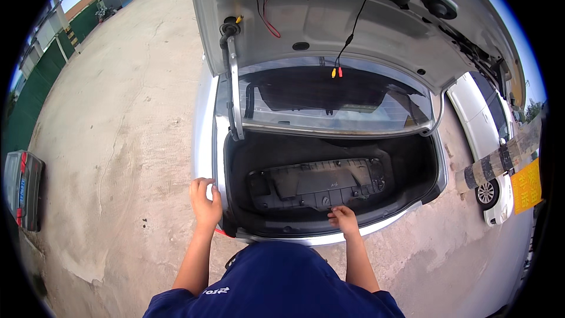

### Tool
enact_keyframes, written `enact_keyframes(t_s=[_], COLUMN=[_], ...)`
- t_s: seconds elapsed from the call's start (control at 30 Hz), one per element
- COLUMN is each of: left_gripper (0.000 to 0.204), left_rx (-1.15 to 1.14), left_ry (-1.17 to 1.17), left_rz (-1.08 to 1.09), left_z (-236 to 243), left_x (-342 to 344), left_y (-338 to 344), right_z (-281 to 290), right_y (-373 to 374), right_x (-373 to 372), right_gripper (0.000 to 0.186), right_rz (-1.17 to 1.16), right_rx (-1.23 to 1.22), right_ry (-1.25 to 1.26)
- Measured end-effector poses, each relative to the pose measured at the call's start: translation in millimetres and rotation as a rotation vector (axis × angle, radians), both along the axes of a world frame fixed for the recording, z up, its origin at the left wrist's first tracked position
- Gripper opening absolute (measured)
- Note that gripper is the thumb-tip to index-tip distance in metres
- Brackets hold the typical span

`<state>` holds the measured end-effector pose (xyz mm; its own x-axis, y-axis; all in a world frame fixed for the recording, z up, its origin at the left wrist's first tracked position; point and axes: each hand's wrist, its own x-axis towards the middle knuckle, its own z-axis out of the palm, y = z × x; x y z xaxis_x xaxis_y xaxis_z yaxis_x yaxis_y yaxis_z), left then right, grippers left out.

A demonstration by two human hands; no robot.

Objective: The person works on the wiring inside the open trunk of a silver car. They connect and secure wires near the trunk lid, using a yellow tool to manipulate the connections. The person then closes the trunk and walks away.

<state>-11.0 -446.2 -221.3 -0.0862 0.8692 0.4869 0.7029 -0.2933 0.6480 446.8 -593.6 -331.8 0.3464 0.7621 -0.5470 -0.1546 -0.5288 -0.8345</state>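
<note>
In front of me the boot [268, 224] of a silver car stands open. A dark plastic trim panel [321, 181] with clips and ribs along its edges lies inside it. My left hand [206, 203] is beside the car's left rear corner, thumb and fingers curved but apart, with nothing visible between them. Over the rear sill, close to the panel's near edge, is my right hand [344, 221]. Its fingers are curled together; whether something small is in them I cannot make out.
The raised boot lid [365, 23] hangs overhead on a metal hinge arm [234, 85]. From it dangle a black cable [351, 38] with yellow and red plugs and loose red wires [269, 23]. A striped barrier [500, 162] and a white car [479, 112] stand right, another car [23, 191] far left.
</note>
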Motion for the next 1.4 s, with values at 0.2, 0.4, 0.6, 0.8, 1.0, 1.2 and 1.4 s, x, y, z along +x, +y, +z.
enact_keyframes(t_s=[0.2, 0.4, 0.6, 0.8, 1.0, 1.2, 1.4], left_gripper=[0.011, 0.018, 0.026, 0.030, 0.031, 0.028, 0.025], left_rx=[-0.367, -0.714, -0.725, -0.897, -1.046, -0.982, -0.815], left_ry=[-0.023, 0.315, 0.198, 0.221, 0.171, 0.126, 0.125], left_rz=[-0.021, -0.422, -0.461, -0.333, -0.234, -0.121, -0.231], left_z=[-39, -7, -49, -118, -160, -151, -147], left_x=[-13, 4, -39, -167, -337, -478, -554], left_y=[-101, -170, -177, -206, -257, -219, -37], right_z=[-124, -177, -170, -166, -216, -227, -252], right_y=[-101, -100, -80, -95, -155, -156, -73], right_x=[-38, -80, -119, -160, -215, -347, -477], right_gripper=[0.030, 0.039, 0.031, 0.031, 0.027, 0.022, 0.034], right_rz=[0.419, 1.036, 0.672, 0.842, 0.368, 0.968, 1.001], right_rx=[-0.286, -0.099, 0.025, -0.085, -0.662, -0.778, -0.535], right_ry=[-0.148, -0.605, -0.358, -0.634, -0.256, -0.365, -0.280])
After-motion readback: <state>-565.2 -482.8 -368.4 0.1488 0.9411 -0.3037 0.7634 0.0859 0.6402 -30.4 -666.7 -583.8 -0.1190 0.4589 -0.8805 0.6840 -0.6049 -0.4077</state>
